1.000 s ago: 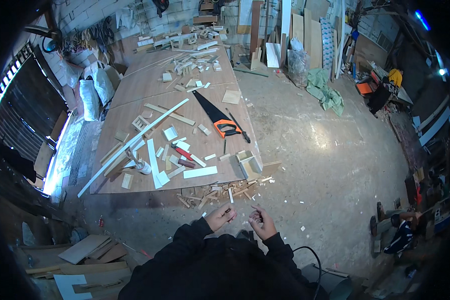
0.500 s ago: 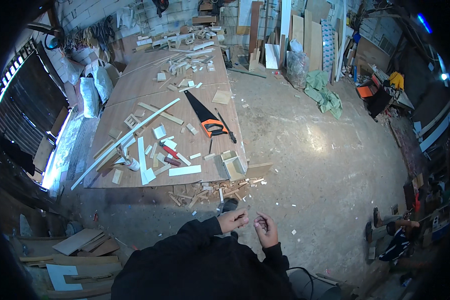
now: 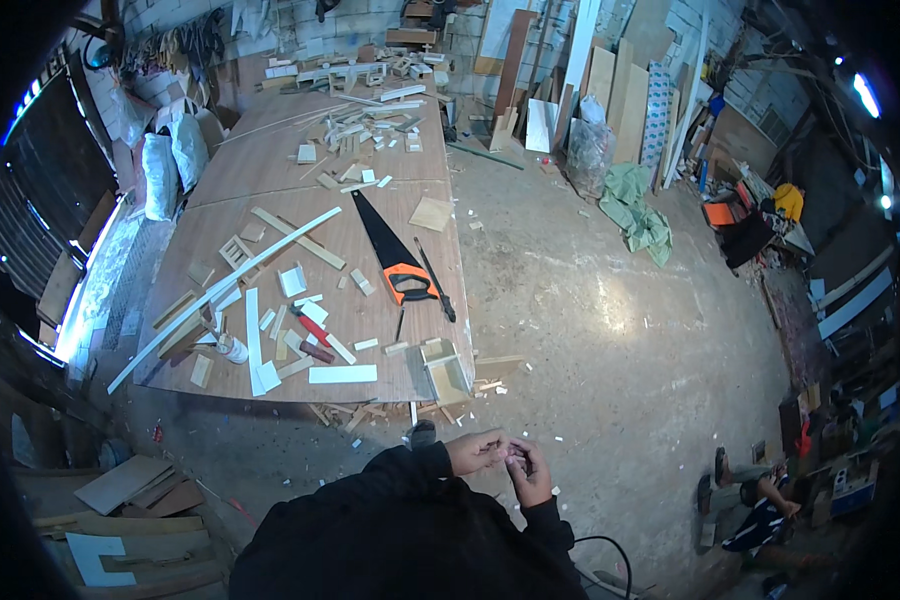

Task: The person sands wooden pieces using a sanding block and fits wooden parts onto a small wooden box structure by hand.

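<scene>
My left hand (image 3: 476, 452) and my right hand (image 3: 532, 474) meet at the fingertips in front of my dark sleeves, off the near edge of the table. The fingers of both are curled into a pinch; anything between them is too small to make out. Closest to them on the table is a small open wooden box (image 3: 444, 372) at the near right corner. Beyond it lies a handsaw (image 3: 407, 282) with an orange and black handle, beside a thin dark tool (image 3: 436, 285). A red-handled tool (image 3: 311, 327) rests among offcuts.
The wooden table (image 3: 300, 215) carries many scraps and a long white strip (image 3: 232, 292). Offcuts litter the floor under its near edge. Boards (image 3: 602, 90) lean at the back wall near a green cloth (image 3: 638, 215). Another person (image 3: 765, 505) is at the lower right.
My hands have come together, from a gap between them to fingertips touching. The whole view has turned a little, so the table and its things sit farther left and mostly lower.
</scene>
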The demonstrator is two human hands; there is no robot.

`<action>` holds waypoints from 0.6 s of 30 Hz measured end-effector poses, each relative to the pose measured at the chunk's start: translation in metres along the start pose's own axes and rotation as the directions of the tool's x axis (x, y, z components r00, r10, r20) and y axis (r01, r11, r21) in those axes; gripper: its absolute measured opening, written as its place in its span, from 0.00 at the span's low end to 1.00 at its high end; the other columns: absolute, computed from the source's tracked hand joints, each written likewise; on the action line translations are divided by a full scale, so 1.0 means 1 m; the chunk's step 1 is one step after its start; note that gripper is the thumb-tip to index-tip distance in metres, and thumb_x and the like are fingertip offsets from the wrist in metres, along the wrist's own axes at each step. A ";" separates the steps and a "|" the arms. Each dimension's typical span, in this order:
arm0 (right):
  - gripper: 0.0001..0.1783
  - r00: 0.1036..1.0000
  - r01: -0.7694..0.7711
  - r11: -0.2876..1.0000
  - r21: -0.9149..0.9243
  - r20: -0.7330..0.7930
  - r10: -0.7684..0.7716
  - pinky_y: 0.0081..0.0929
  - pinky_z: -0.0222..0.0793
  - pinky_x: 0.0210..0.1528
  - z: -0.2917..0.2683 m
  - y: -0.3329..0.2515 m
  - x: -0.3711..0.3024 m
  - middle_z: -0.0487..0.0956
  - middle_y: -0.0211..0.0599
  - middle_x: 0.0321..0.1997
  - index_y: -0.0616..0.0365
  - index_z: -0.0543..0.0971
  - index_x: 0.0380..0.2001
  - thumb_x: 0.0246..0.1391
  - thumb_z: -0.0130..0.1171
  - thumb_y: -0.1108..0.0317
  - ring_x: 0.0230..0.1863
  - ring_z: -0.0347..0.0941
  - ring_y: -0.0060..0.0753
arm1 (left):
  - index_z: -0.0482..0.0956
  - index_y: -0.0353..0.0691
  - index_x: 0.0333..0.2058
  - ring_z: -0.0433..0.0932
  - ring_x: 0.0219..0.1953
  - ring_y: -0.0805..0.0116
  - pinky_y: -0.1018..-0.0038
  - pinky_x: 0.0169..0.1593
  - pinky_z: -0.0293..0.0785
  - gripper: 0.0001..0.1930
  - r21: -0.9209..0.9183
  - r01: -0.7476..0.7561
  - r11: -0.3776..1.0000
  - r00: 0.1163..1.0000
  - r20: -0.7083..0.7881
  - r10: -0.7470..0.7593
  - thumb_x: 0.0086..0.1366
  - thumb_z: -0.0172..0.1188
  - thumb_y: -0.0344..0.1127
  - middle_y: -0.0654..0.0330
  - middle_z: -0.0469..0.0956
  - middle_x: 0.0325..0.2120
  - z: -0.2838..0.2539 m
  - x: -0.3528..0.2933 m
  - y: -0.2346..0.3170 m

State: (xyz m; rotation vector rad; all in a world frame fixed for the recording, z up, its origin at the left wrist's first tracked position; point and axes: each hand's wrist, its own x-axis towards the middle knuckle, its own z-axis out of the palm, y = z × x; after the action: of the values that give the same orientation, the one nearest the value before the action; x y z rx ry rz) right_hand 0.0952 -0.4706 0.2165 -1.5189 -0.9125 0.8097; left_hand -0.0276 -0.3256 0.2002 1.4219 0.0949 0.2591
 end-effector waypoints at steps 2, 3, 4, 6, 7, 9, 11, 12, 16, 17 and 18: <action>0.19 0.999 -0.009 1.000 0.001 0.050 0.009 0.25 0.71 0.51 -0.001 -0.005 0.030 0.72 0.39 0.51 0.62 0.73 0.53 0.57 0.58 0.75 0.51 0.73 0.30 | 0.71 0.38 0.39 0.70 0.36 0.80 0.77 0.42 0.69 0.12 -0.074 -0.102 0.992 0.994 -0.040 0.099 0.72 0.51 0.41 0.65 0.73 0.30 -0.021 0.012 0.002; 0.19 0.998 -0.011 1.000 -0.001 0.058 0.011 0.25 0.71 0.51 -0.001 -0.007 0.046 0.72 0.39 0.51 0.62 0.73 0.53 0.57 0.58 0.75 0.51 0.73 0.30 | 0.73 0.36 0.39 0.72 0.39 0.78 0.76 0.45 0.69 0.12 -0.021 -0.083 0.996 0.996 -0.020 0.083 0.72 0.52 0.40 0.64 0.75 0.32 -0.035 0.016 0.007; 0.19 0.994 0.007 1.000 0.018 0.106 -0.009 0.25 0.71 0.51 0.001 -0.010 0.062 0.72 0.38 0.52 0.62 0.73 0.53 0.58 0.58 0.75 0.52 0.73 0.30 | 0.75 0.35 0.40 0.75 0.42 0.75 0.76 0.48 0.70 0.12 0.031 -0.064 0.997 0.998 0.000 0.064 0.71 0.53 0.40 0.62 0.77 0.34 -0.049 0.018 0.011; 0.19 0.983 -0.006 1.000 0.027 0.186 0.001 0.23 0.68 0.53 0.007 -0.018 0.092 0.73 0.38 0.54 0.61 0.73 0.53 0.58 0.56 0.76 0.53 0.72 0.29 | 0.76 0.36 0.37 0.74 0.37 0.76 0.76 0.44 0.70 0.11 0.087 -0.014 0.996 0.998 -0.063 0.020 0.71 0.53 0.39 0.63 0.77 0.30 -0.074 0.016 0.021; 0.19 0.981 -0.009 1.000 0.024 0.196 0.004 0.23 0.68 0.53 0.012 -0.025 0.107 0.73 0.38 0.54 0.61 0.73 0.53 0.58 0.56 0.76 0.53 0.72 0.29 | 0.77 0.37 0.34 0.74 0.32 0.77 0.77 0.39 0.70 0.11 0.140 0.035 0.990 0.992 -0.123 -0.018 0.71 0.54 0.39 0.64 0.76 0.26 -0.085 0.015 0.024; 0.15 0.964 0.017 0.999 -0.037 0.265 -0.006 0.25 0.71 0.50 0.025 -0.036 0.135 0.74 0.40 0.52 0.61 0.77 0.49 0.57 0.58 0.74 0.51 0.74 0.30 | 0.79 0.37 0.30 0.76 0.30 0.77 0.76 0.38 0.71 0.12 0.124 0.074 0.989 0.981 -0.185 -0.050 0.69 0.56 0.39 0.63 0.78 0.24 -0.102 0.014 0.033; 0.12 0.955 0.082 0.992 -0.094 0.291 -0.052 0.25 0.71 0.50 0.033 -0.036 0.159 0.75 0.41 0.50 0.61 0.79 0.44 0.56 0.59 0.75 0.50 0.74 0.31 | 0.79 0.38 0.31 0.76 0.29 0.78 0.77 0.36 0.70 0.12 0.239 0.171 0.956 0.977 -0.163 -0.134 0.68 0.58 0.40 0.64 0.79 0.24 -0.115 0.012 0.045; 0.09 0.942 0.164 0.976 -0.144 0.315 -0.112 0.24 0.70 0.49 0.037 -0.035 0.165 0.77 0.42 0.48 0.62 0.80 0.40 0.54 0.60 0.75 0.50 0.74 0.32 | 0.80 0.38 0.31 0.76 0.28 0.78 0.77 0.34 0.69 0.12 0.329 0.213 0.920 0.966 -0.215 -0.147 0.66 0.59 0.41 0.63 0.80 0.23 -0.121 0.013 0.037; 0.04 0.935 0.099 0.984 -0.147 0.353 -0.041 0.25 0.72 0.45 0.045 -0.015 0.181 0.78 0.41 0.43 0.61 0.82 0.31 0.49 0.66 0.75 0.44 0.76 0.33 | 0.79 0.35 0.33 0.75 0.28 0.76 0.75 0.34 0.69 0.13 0.218 0.195 0.956 0.959 -0.247 -0.139 0.67 0.59 0.40 0.61 0.79 0.24 -0.139 0.007 0.030; 0.04 0.934 0.095 0.985 -0.144 0.355 -0.038 0.25 0.72 0.45 0.046 -0.014 0.187 0.78 0.41 0.43 0.61 0.82 0.31 0.49 0.66 0.75 0.44 0.76 0.33 | 0.78 0.36 0.34 0.74 0.29 0.77 0.76 0.35 0.69 0.11 0.172 0.158 0.972 0.958 -0.266 -0.109 0.67 0.58 0.39 0.62 0.78 0.25 -0.139 0.004 0.028; 0.04 0.925 0.159 0.976 -0.147 0.367 -0.095 0.25 0.72 0.44 0.047 -0.011 0.191 0.78 0.40 0.41 0.61 0.81 0.30 0.49 0.67 0.75 0.42 0.76 0.32 | 0.78 0.37 0.34 0.73 0.30 0.77 0.76 0.36 0.70 0.09 0.125 0.120 0.985 0.955 -0.286 -0.080 0.68 0.58 0.38 0.63 0.78 0.25 -0.141 0.001 0.028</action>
State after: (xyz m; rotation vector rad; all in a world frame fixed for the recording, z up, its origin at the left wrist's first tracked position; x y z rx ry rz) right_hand 0.1413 -0.2795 0.2197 -1.4661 -1.3695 0.9491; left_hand -0.0605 -0.1863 0.2063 1.5087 0.4249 0.3749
